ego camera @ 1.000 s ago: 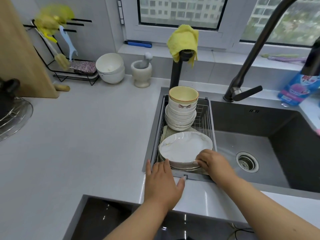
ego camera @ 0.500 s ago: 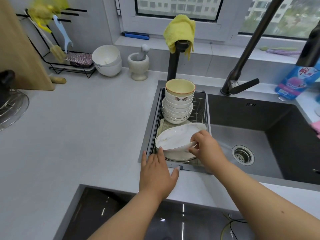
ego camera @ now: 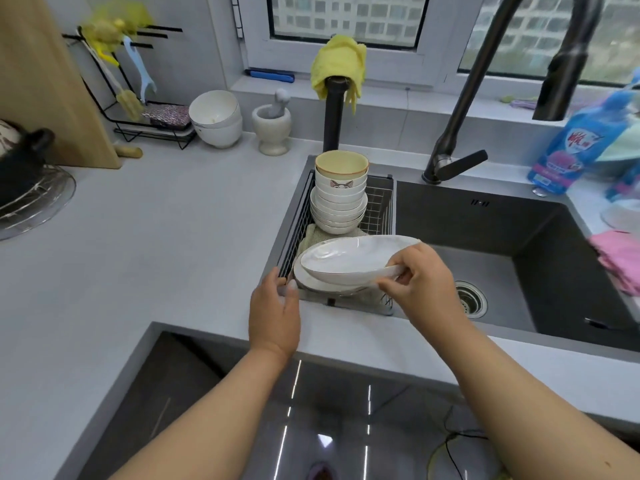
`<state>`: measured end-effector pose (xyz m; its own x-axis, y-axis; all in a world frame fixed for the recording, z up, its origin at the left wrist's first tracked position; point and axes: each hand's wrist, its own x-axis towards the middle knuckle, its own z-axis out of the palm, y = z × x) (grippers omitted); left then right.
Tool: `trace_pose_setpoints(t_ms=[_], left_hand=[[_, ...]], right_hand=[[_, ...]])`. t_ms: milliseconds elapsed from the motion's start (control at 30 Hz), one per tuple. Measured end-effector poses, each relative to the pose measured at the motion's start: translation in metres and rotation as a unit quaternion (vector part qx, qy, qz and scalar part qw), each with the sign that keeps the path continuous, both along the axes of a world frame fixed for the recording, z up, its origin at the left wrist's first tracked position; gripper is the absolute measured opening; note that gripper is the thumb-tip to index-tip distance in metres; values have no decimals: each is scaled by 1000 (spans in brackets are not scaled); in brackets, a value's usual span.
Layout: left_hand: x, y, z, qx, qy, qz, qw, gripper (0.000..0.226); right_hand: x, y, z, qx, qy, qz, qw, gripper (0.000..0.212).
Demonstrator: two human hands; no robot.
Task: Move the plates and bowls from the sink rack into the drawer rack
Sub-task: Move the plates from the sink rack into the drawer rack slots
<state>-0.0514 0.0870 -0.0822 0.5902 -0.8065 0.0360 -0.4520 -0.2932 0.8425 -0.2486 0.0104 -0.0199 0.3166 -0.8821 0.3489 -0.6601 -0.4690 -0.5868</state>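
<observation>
That top plate (ego camera: 349, 259) is tilted above the stack in the sink rack (ego camera: 377, 206), pinched only at its right rim, so it could slip and chip the plate underneath (ego camera: 322, 285). The left hand (ego camera: 275, 311) rests its relaxed fingers on the rack's near-left corner; the right hand (ego camera: 420, 280) pinches the rim between thumb and curled fingers.

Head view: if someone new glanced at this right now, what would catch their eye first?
First, the white plate tilted up off the plates beneath it at the near end of the sink rack, its near rim pinched by the right hand. Next, the tall stack of bowls at the rack's far end. The left hand rests on the rack's near left corner.
</observation>
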Motion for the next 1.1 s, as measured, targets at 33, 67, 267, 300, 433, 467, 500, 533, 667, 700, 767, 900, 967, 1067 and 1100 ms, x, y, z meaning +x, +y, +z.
trace_pose_setpoints(t_ms=[33, 67, 267, 300, 433, 467, 500, 533, 667, 700, 767, 900, 967, 1067, 1100], left_hand=[[-7, 6, 8, -6, 24, 21, 999, 43], [-15, 13, 15, -9, 49, 35, 998, 42], [-60, 54, 52, 8, 380, 75, 922, 41], [-68, 65, 57, 16, 413, 78, 907, 37], [-96, 118, 69, 1, 477, 144, 867, 20], [-102, 133, 71, -7, 478, 165, 863, 19], [-107, 148, 73, -14, 474, 185, 861, 18], [-111, 163, 75, -23, 470, 204, 858, 18], [-119, 225, 83, -65, 454, 288, 841, 17], [-120, 242, 86, -76, 449, 309, 835, 17], [-120, 276, 93, -104, 441, 347, 821, 18], [-118, 339, 93, -141, 410, 410, 802, 22], [-116, 370, 88, -158, 409, 441, 783, 23], [-117, 416, 80, -173, 417, 472, 757, 24], [-118, 432, 77, -177, 417, 478, 753, 25]], right_hand=[[-5, 7, 2, -4, -8, 7, 1000, 28], [-10, 14, 5, -6, -14, 13, 1000, 28], [-44, 64, 14, -34, -48, 104, 993, 33], [-50, 73, 14, -39, -54, 125, 990, 34], [-70, 110, 15, -18, -75, 187, 979, 34], [-73, 120, 16, -1, -82, 197, 977, 32], [-75, 130, 17, 19, -88, 206, 974, 27], [-75, 140, 19, 40, -96, 217, 971, 21], [-61, 178, 26, 129, -142, 226, 955, 6], [-54, 188, 27, 161, -158, 213, 951, 14], [-39, 206, 28, 253, -180, 194, 931, 30], [-7, 247, 24, 527, -200, 261, 783, 51], [6, 275, 25, 615, -205, 298, 701, 42], [26, 315, 24, 655, -210, 325, 648, 32], [33, 328, 24, 654, -198, 336, 648, 33]])
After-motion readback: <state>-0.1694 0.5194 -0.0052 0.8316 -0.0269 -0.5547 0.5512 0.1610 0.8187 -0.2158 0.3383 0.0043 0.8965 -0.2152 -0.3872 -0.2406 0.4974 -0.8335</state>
